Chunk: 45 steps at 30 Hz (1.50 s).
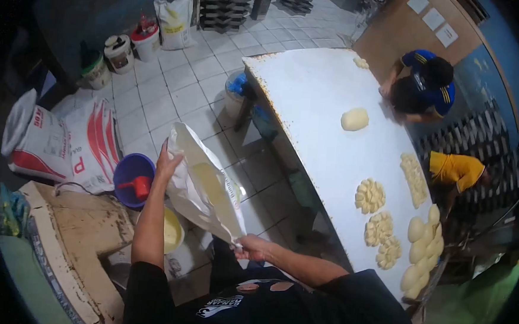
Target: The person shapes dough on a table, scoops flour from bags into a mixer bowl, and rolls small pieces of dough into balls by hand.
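Note:
A white sack point(187, 192) with printing on one side hangs in front of me, its mouth pulled wide. Something pale yellowish shows inside, but I cannot tell what it is. My left hand point(167, 161) is closed on the rim at the far left end. At the opposite end, close to my body, my right hand point(252, 247) grips the sack's corner. Left of the sack stands a purple tub point(127, 164) with a red scoop point(142, 188) in it. A yellow basin point(178, 235) with pale contents sits below my left forearm, partly hidden.
A long white-topped table point(315, 130) on my right bears a dough block point(355, 119) and several dough pieces point(369, 196). Two people work along its far side. Printed sacks point(91, 140) stand left, near a worn wooden box point(83, 222). Buckets point(119, 55) line the wall.

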### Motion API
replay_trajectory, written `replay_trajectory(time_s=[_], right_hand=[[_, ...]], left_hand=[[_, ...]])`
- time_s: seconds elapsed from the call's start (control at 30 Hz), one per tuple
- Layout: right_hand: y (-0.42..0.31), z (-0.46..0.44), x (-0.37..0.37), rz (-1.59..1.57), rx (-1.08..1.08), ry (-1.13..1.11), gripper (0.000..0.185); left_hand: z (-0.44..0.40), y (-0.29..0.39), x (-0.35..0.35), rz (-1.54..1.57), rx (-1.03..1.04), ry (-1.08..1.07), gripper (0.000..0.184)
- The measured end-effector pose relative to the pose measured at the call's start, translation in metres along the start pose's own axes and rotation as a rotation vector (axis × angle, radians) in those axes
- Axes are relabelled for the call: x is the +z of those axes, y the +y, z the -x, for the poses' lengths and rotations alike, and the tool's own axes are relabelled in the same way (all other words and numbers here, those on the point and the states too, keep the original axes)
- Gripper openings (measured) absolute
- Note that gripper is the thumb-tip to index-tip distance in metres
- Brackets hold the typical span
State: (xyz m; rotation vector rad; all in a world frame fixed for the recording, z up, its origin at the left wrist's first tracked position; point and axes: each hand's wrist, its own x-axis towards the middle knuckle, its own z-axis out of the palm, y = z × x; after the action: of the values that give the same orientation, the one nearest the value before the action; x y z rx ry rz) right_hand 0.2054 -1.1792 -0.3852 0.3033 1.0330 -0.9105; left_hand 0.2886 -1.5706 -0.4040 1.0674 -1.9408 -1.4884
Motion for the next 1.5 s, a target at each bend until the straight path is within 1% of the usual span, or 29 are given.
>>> replay_trajectory(time_s=[0.07, 0.1, 0.13, 0.2, 0.23, 0.27, 0.33, 0.4, 0.47, 0.53, 0.57, 0.6, 0.63, 0.67, 0.7, 0.73, 0.77, 0.8, 0.83, 0.9, 0.97, 1.0, 1.07, 1.17, 1.27, 1.3, 1.4, 1.47, 1.5], right_hand=[[-0.009, 0.006, 0.004, -0.005, 0.062, -0.054, 0.014], [-0.011, 0.009, 0.007, -0.019, 0.111, -0.129, 0.011], [-0.016, 0.012, 0.014, -0.021, 0.113, -0.131, 0.011], [-0.029, 0.020, 0.026, 0.003, 0.135, -0.165, 0.009], [-0.033, 0.024, 0.029, 0.009, 0.122, -0.174, 0.009], [-0.034, 0.028, 0.032, 0.024, 0.060, -0.159, 0.008], [-0.035, 0.036, 0.036, 0.052, -0.007, -0.164, 0.007], [-0.033, 0.047, 0.035, -0.017, -0.100, -0.062, 0.006], [-0.034, 0.064, 0.033, -0.037, -0.129, -0.042, 0.007], [-0.024, 0.075, 0.007, 0.028, -0.220, -0.073, 0.010], [-0.016, 0.070, -0.017, 0.044, -0.218, -0.065, 0.016], [-0.016, 0.101, -0.010, 0.164, -0.242, 0.050, 0.019], [-0.004, 0.089, -0.045, 0.257, -0.219, 0.026, 0.019], [-0.006, 0.117, -0.037, 0.215, -0.204, 0.073, 0.017], [-0.002, 0.134, -0.047, 0.141, -0.258, 0.077, 0.021], [-0.002, 0.159, -0.043, 0.253, -0.277, 0.274, 0.024], [-0.005, 0.178, -0.054, 0.375, -0.324, 0.168, 0.026], [-0.007, 0.197, -0.056, 0.428, -0.342, 0.130, 0.027], [-0.003, 0.200, -0.063, 0.381, -0.440, 0.061, 0.023], [-0.004, 0.203, -0.061, 0.367, -0.431, -0.046, 0.018], [-0.002, 0.194, -0.063, 0.404, -0.394, -0.161, 0.017], [0.004, 0.202, -0.060, 0.410, -0.421, -0.158, 0.017], [0.023, 0.196, -0.045, 0.444, -0.436, -0.164, 0.017], [0.072, 0.162, -0.017, 0.536, -0.306, -0.065, 0.016], [0.130, 0.123, 0.000, 0.693, -0.191, -0.105, 0.016], [0.153, 0.114, 0.007, 0.746, -0.184, 0.006, 0.020], [0.225, 0.096, 0.029, 0.884, -0.095, -0.015, 0.022], [0.276, 0.068, 0.038, 0.903, -0.009, -0.132, 0.022], [0.297, 0.047, 0.046, 1.014, 0.050, -0.122, 0.023]], left_hand=[[-0.014, 0.021, -0.005, -0.017, -0.155, -0.067, 0.060], [-0.011, 0.033, 0.004, 0.139, -0.221, -0.019, 0.050], [-0.011, 0.031, 0.009, 0.136, -0.224, -0.019, 0.050], [-0.011, 0.021, 0.019, 0.183, -0.207, 0.145, 0.054], [-0.012, 0.003, 0.027, 0.160, -0.269, 0.272, 0.053], [-0.006, 0.006, 0.027, 0.155, -0.256, 0.280, 0.053], [0.012, 0.016, 0.029, 0.405, -0.286, 0.216, 0.047], [0.025, -0.008, 0.040, 0.464, -0.242, 0.232, 0.044], [0.035, 0.001, 0.044, 0.524, -0.189, 0.245, 0.040], [0.068, 0.042, 0.053, 0.794, -0.212, 0.224, 0.037], [0.091, 0.070, 0.051, 0.790, -0.222, 0.179, 0.036], [0.104, 0.072, 0.057, 0.823, -0.196, 0.161, 0.035], [0.121, 0.069, 0.059, 0.861, -0.172, 0.176, 0.035], [0.146, 0.095, 0.059, 0.903, -0.213, 0.171, 0.035], [0.165, 0.095, 0.066, 0.980, -0.116, 0.170, 0.036], [0.195, 0.114, 0.071, 0.961, -0.184, 0.256, 0.037], [0.206, 0.084, 0.081, 0.931, -0.150, 0.295, 0.035], [0.237, 0.089, 0.085, 0.866, -0.087, 0.316, 0.033], [0.260, 0.090, 0.090, 0.822, -0.132, 0.369, 0.030], [0.296, 0.075, 0.086, 0.808, -0.184, 0.463, 0.028], [0.333, 0.057, 0.092, 0.660, -0.229, 0.647, 0.030], [0.356, 0.054, 0.099, 0.666, -0.230, 0.684, 0.030], [0.404, 0.036, 0.102, 0.941, -0.285, 0.629, 0.031], [0.485, -0.017, 0.093, 1.004, -0.372, 0.709, 0.032], [0.569, -0.059, 0.077, 1.079, -0.418, 0.801, 0.031], [0.599, -0.070, 0.077, 1.091, -0.430, 0.850, 0.030], [0.692, -0.111, 0.065, 1.048, -0.580, 0.964, 0.027], [0.757, -0.132, 0.049, 1.056, -0.566, 1.040, 0.027], [0.788, -0.142, 0.044, 1.046, -0.548, 1.099, 0.027]])
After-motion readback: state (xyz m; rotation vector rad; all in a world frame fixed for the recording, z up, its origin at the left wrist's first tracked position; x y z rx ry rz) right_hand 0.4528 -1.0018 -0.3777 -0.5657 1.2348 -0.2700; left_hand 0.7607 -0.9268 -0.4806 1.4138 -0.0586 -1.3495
